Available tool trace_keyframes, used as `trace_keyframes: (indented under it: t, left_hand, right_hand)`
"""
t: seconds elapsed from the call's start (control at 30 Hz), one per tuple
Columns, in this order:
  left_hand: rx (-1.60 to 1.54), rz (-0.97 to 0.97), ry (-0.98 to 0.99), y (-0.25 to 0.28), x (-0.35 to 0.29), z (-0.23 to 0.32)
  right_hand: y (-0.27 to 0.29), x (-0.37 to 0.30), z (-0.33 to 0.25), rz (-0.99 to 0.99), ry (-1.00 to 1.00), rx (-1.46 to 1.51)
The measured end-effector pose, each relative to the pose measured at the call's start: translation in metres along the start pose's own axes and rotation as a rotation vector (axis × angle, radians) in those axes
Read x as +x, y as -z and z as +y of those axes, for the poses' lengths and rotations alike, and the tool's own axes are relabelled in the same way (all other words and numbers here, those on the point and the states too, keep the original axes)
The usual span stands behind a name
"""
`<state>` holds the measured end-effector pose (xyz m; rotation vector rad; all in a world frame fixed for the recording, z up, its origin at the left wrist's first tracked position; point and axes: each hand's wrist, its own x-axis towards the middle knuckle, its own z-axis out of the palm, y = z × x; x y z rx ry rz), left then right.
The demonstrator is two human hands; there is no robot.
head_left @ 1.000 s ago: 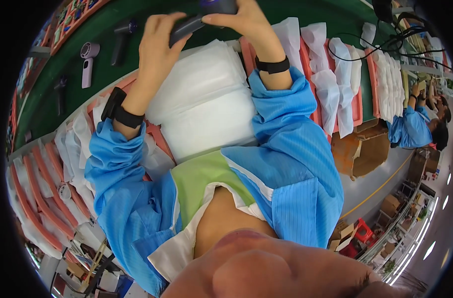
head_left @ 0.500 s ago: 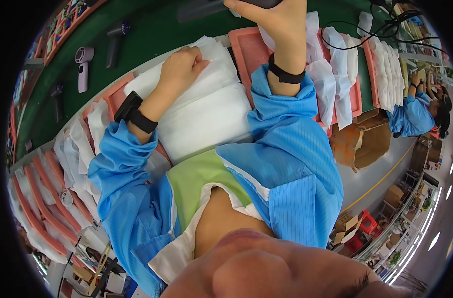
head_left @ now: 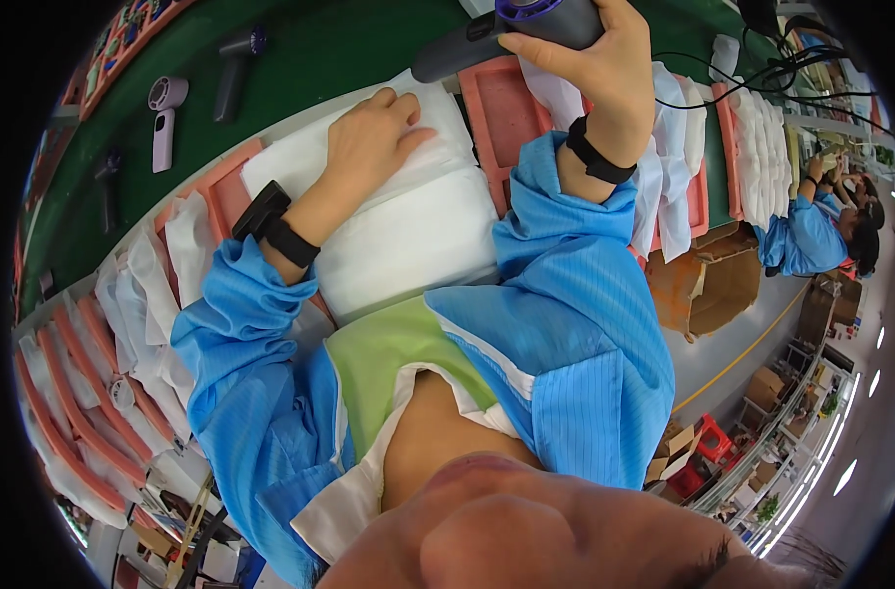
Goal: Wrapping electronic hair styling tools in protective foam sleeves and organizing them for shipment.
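Observation:
My right hand (head_left: 614, 74) is closed round the head of a dark grey handheld fan (head_left: 555, 22) with a purple ring. The fan's handle points left, over the far end of a stack of thin white sleeves (head_left: 408, 236). On the far left part of that stack rests my left hand (head_left: 369, 142), fingers loosely curled and thumb apart, with nothing seen in it. A lilac handheld fan (head_left: 162, 128) and a dark grey fan (head_left: 233, 74) lie on the green surface to the left, beside another dark one (head_left: 108, 191).
Pink trays (head_left: 506, 118) flank the stack. White sleeved items (head_left: 668, 187) fill the right tray, with more pink racks (head_left: 74, 412) at left. Black cables (head_left: 791, 64) hang at far right. Beyond a cardboard box (head_left: 712, 285) sits a co-worker in blue (head_left: 811, 236).
My right hand has come nearer and to the right with the fan, so more of the fan shows. My left hand has shifted slightly right and stays on the stack.

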<state>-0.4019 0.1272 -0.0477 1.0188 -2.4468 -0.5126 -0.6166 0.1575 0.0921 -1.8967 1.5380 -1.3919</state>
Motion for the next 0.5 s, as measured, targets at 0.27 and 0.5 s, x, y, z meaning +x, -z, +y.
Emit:
trace_keyframes:
  t: [0.27,0.5]
  left_hand:
    - [-0.534,0.047,0.089,0.009,0.0,-0.032]
    - [-0.933,0.244,0.238,0.059,0.004,-0.01]
  right_hand:
    - [-0.01,-0.001,0.028,-0.051,0.27,0.503]
    - [-0.023,0.006,0.024,-0.156,0.362,0.41]
